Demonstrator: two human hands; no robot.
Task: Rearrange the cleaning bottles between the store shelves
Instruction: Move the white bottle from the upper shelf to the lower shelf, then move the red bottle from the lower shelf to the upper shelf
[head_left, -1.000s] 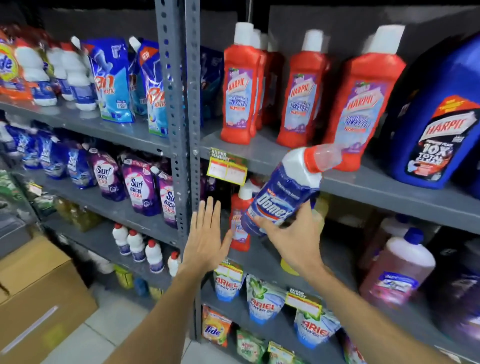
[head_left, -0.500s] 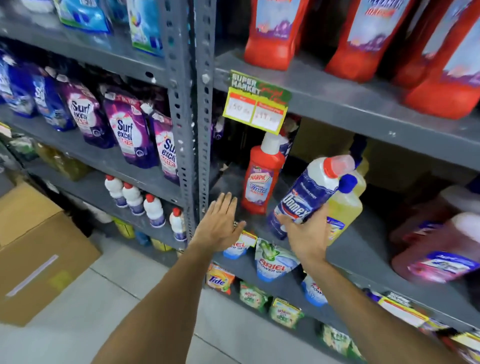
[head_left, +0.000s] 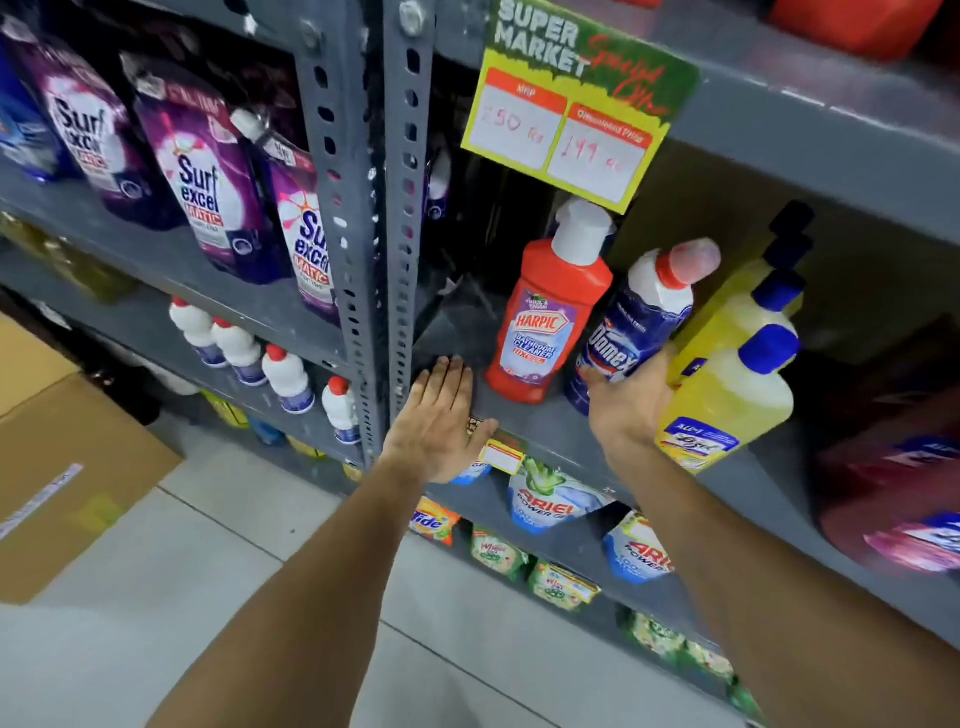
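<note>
My right hand (head_left: 631, 402) grips a blue Domex bottle (head_left: 641, 322) with a white shoulder and red cap, tilted to the right, low over the grey middle shelf (head_left: 550, 431). Just left of it stands a red Harpic bottle (head_left: 550, 322) with a white cap. Yellow bottles with blue caps (head_left: 732, 384) sit right of the Domex, touching my fingers. My left hand (head_left: 439, 415) lies flat, fingers together, on the shelf's front edge beside the upright post (head_left: 400, 218), holding nothing.
A price card (head_left: 571, 104) hangs from the shelf above. Purple Surf Excel pouches (head_left: 208, 171) and small white bottles (head_left: 285, 374) fill the left bay. Ariel pouches (head_left: 550, 499) sit below. Dark red jugs (head_left: 893, 467) are at right. A cardboard box (head_left: 67, 467) stands on the floor.
The view has dropped and closed in on the middle shelf. My right hand has carried the Domex bottle down next to the Harpic bottle. My left hand has settled on the shelf edge.
</note>
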